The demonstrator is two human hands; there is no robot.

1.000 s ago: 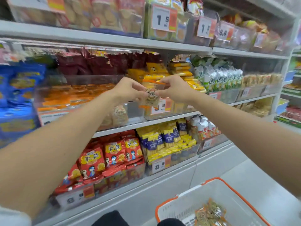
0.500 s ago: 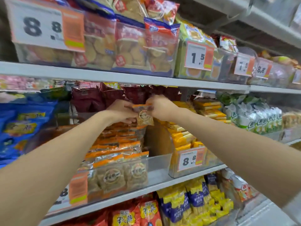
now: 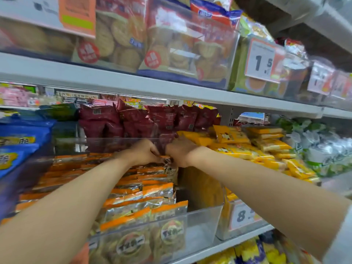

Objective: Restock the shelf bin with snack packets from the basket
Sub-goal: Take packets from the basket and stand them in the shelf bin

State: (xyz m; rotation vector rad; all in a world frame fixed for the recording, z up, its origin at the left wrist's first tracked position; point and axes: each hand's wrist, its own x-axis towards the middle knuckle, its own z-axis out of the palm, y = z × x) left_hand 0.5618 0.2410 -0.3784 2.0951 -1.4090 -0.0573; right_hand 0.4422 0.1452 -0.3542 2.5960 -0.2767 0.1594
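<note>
Snack packet, orange-topped, clear-bodied, pinched between left hand and right hand.

Round biscuit packs fill the upper shelf, a price tag reading 1.5 to their right. On the middle shelf dark red bags stand at the far side, blue bags lie at the left, and yellow packets are piled at the right with green and white packs beyond them. A second price tag hangs near, under the yellow packets

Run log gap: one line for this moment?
place | left hand, right hand pinch snack packet | over shelf bin rear | unreleased
</note>
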